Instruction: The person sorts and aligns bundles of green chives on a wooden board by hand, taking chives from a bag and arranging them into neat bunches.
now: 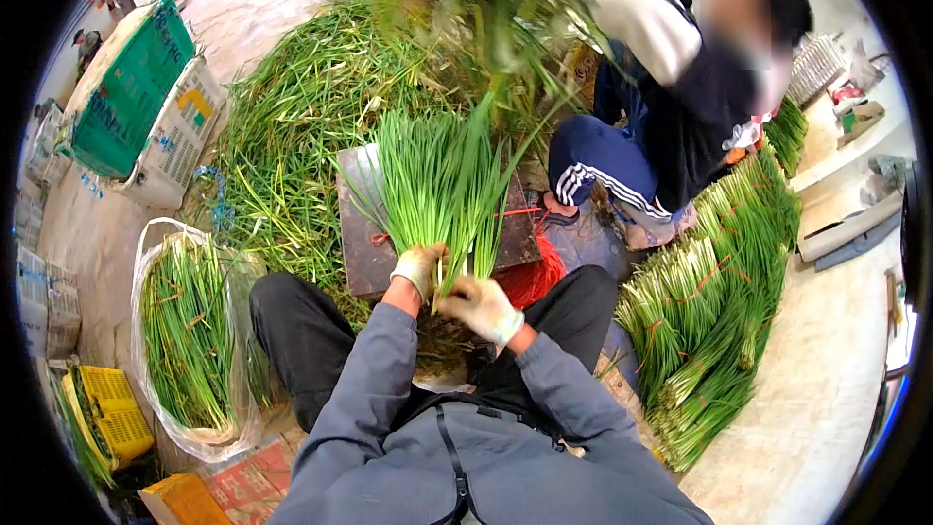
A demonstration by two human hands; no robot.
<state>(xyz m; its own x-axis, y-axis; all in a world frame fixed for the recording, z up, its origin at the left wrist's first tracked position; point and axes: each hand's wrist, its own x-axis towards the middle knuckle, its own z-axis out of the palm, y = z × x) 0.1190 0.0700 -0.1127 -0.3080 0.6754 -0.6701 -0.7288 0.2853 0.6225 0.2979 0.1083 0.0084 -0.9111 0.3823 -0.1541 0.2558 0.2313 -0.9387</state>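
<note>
Apparently done: red-tied bundles of white-based green stalks point(695, 277), right of the dark brown board point(366, 270); too overlapped to count. In progress: fanned green sheaf point(418, 190), one or possibly two together, across the board's near edge, no encircling tie visible. White-gloved left hand point(420, 270): closed round the sheaf. White-gloved right hand point(480, 309): at its lower ends, grip cannot be told. Seemingly remaining: one loose green leafy heap point(292, 117) along the board's left edge. Red plastic strands point(535, 272): one bunch, near right corner.
</note>
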